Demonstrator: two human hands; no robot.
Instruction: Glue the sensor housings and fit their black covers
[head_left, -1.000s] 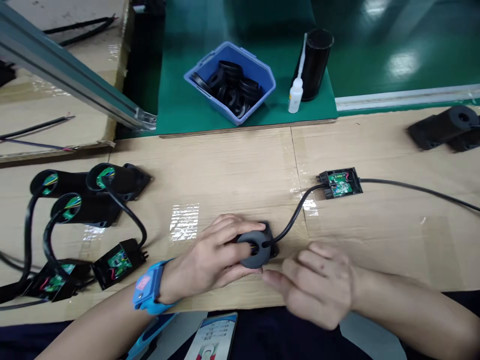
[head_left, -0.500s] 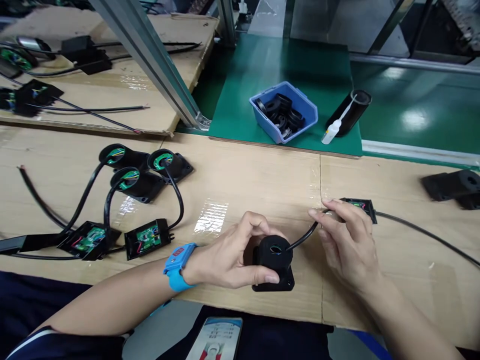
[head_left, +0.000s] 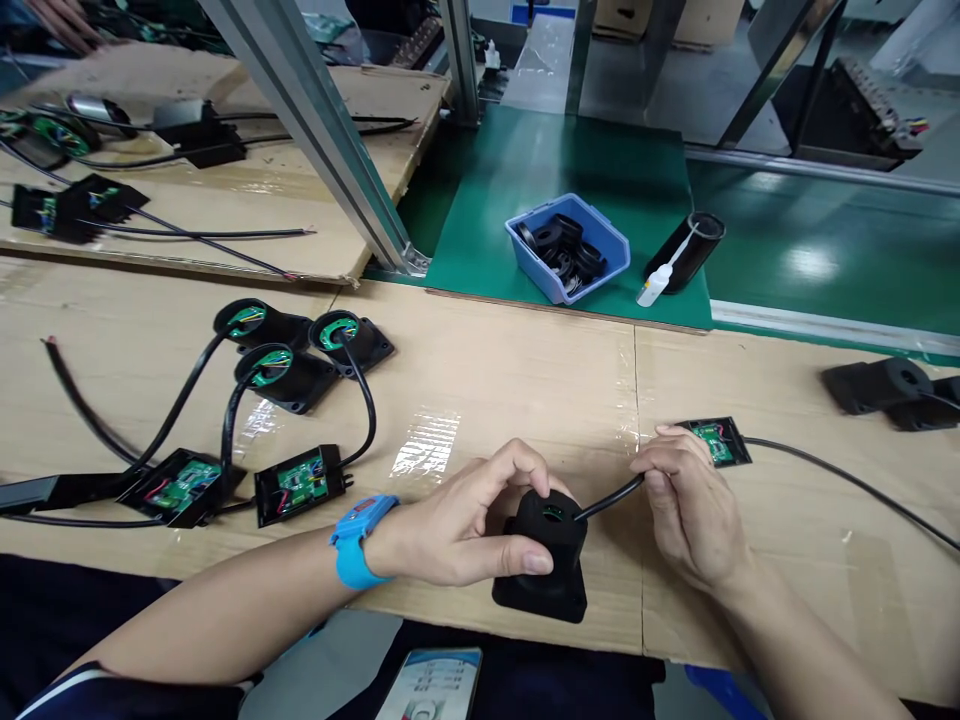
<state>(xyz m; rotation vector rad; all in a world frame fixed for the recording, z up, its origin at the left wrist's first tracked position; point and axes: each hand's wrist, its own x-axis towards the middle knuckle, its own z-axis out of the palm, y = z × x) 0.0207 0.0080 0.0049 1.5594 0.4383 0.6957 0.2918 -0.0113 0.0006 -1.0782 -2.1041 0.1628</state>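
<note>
My left hand (head_left: pixel 487 525), with a blue band on its wrist, is wrapped round a black cylindrical housing (head_left: pixel 551 550) that has a square flange at its base. A hole in the housing's top shows a bit of green inside. From beside that hole a black cable (head_left: pixel 611 497) runs out to the right. Fingers and thumb of my right hand (head_left: pixel 690 500) are closed on this cable. Just behind the right hand lies a small open black box with a green circuit board (head_left: pixel 716 440), partly covered by the fingers.
Several black housings (head_left: pixel 289 375) with cables and open circuit-board boxes (head_left: pixel 300 483) lie at left. A blue bin (head_left: pixel 568 285) of black rings, a black tube (head_left: pixel 694 250) and a white bottle (head_left: pixel 655 286) stand behind. More housings (head_left: pixel 877 385) are at right. A metal post (head_left: pixel 322 130) rises at back left.
The housing has tilted slightly, showing more of its side and flange. My right hand has drawn its fingers in tighter on the cable and uncovered more of the circuit board. The view shifted a little.
</note>
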